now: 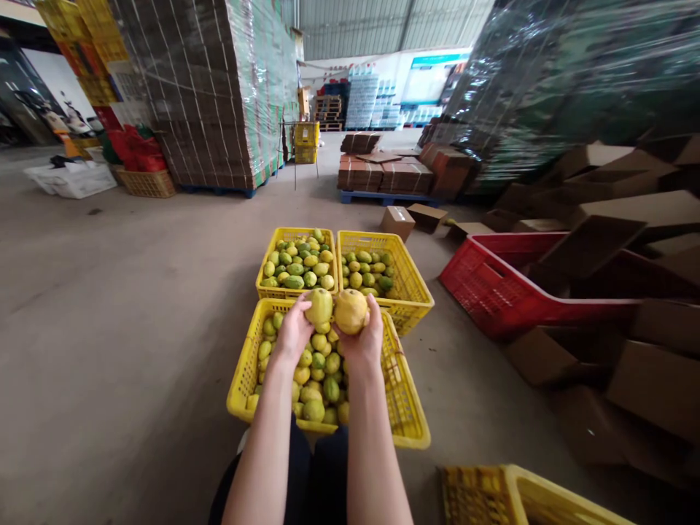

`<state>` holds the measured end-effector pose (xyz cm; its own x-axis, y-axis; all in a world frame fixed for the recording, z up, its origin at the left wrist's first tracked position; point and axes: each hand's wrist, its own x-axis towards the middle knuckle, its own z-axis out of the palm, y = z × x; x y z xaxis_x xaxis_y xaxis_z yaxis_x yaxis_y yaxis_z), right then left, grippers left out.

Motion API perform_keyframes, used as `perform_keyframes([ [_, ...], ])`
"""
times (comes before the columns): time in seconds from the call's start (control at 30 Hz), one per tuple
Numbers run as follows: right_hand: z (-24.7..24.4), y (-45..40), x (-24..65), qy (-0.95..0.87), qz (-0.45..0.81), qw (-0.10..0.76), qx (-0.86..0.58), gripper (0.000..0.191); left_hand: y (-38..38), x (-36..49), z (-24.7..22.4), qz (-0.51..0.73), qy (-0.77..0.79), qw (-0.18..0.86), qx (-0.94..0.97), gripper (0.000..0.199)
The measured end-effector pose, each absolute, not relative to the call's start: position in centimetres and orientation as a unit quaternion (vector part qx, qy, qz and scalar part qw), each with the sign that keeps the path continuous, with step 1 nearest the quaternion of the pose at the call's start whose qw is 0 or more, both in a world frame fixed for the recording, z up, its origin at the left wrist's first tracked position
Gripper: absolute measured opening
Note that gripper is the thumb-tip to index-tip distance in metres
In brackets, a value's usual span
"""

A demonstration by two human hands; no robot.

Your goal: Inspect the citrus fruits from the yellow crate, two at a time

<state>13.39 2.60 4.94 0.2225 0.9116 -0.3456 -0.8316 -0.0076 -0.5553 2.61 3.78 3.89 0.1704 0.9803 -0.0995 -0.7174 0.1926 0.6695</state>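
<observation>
My left hand (294,332) is closed round a smooth yellow-green fruit (319,306). In my right hand (365,339) I grip a yellower, lumpy fruit (351,311), its dimpled end turned upward. The two fruits are side by side above a yellow plastic crate (405,397), where many similar green and yellow fruits (314,375) lie, partly hidden by my forearms. Beyond my hands, a heaped yellow crate (262,284) stands on the left. Beside it on the right, another yellow crate (413,281) has fruit mostly in its left part. I cannot tell the fruit's exact kind.
To the right, a red crate (481,292) stands among cardboard boxes (656,379). One more yellow crate (514,488) is at the lower right. Wrapped pallet stacks (197,95) rise farther back, with flattened cartons (405,175) on a blue pallet (383,198).
</observation>
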Motion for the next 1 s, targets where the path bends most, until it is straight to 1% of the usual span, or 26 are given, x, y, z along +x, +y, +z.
perform_keyframes([
  [0.07,4.8,2.5,13.6,-0.075,0.622,0.706,-0.33,0.027,4.1,2.6,3.1,0.588,0.317,0.692,0.274,0.025],
  [0.13,4.7,2.5,13.7,-0.087,0.625,0.699,-0.336,0.022,4.2,2.6,2.5,0.591,0.377,0.646,0.301,0.029],
  [0.2,4.5,2.6,13.7,-0.102,0.631,0.682,-0.355,0.02,4.2,2.5,2.3,0.573,0.423,0.623,0.323,0.036],
  [0.3,4.2,2.8,13.7,-0.13,0.634,0.656,-0.387,0.03,4.2,2.2,2.3,0.519,0.475,0.617,0.353,0.053],
  [0.37,4.2,2.7,13.7,-0.143,0.629,0.644,-0.411,0.032,4.3,1.9,2.4,0.496,0.505,0.605,0.364,0.062],
  [0.5,4.7,2.1,13.7,-0.184,0.66,0.6,-0.414,0.034,4.7,1.5,2.3,0.481,0.524,0.601,0.365,0.071],
  [0.63,5.1,1.8,13.4,-0.214,0.681,0.578,-0.396,0.037,4.7,1.6,2.6,0.489,0.519,0.608,0.348,0.069],
  [0.77,4.5,2.4,13.3,-0.2,0.673,0.573,-0.423,0.041,4.6,1.9,2.9,0.55,0.48,0.615,0.299,0.059],
  [0.93,2.9,3.1,13.3,-0.2,0.652,0.601,-0.417,0.028,4.9,1.7,2.9,0.586,0.423,0.654,0.224,0.052],
  [1.0,2.5,3.0,12.9,-0.199,0.627,0.639,-0.399,0.024,5.0,1.7,2.8,0.594,0.421,0.65,0.218,0.05],
])
